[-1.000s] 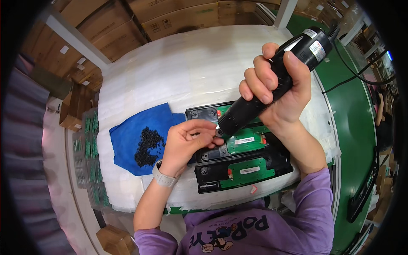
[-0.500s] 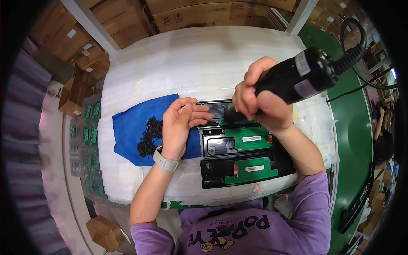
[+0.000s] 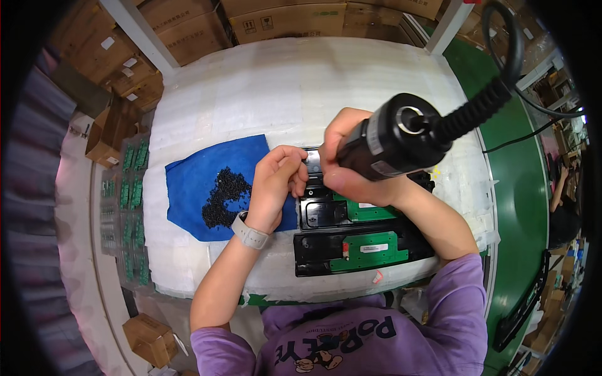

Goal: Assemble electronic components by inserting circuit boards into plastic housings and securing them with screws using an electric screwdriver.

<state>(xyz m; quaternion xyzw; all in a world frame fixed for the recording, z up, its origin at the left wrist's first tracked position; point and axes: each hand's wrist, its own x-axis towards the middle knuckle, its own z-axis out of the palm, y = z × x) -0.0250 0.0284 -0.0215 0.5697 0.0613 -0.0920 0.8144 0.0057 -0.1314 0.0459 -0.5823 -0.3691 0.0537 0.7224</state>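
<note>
The right hand (image 3: pixel 360 186) wraps a black power screwdriver (image 3: pixel 404 135) over the farthest panel (image 3: pixel 313 163), its long axis slanting, cord end up and rightward. The left hand (image 3: pixel 278 178) curls beside it, contents unclear.

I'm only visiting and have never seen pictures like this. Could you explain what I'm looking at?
There is no robot: a person works with two bare hands. The view comes from a wide fisheye camera on that person's head, looking down, so straight edges bend. The right hand holds a thick black corded tool. The left hand, fingers curled, is beside black panels; I can't tell whether it pinches anything. Green circuit boards sit in the two nearer panels; the hands partly hide the farthest. To the left, small black pieces lie heaped on a blue cloth, all on a white-covered table.
</note>
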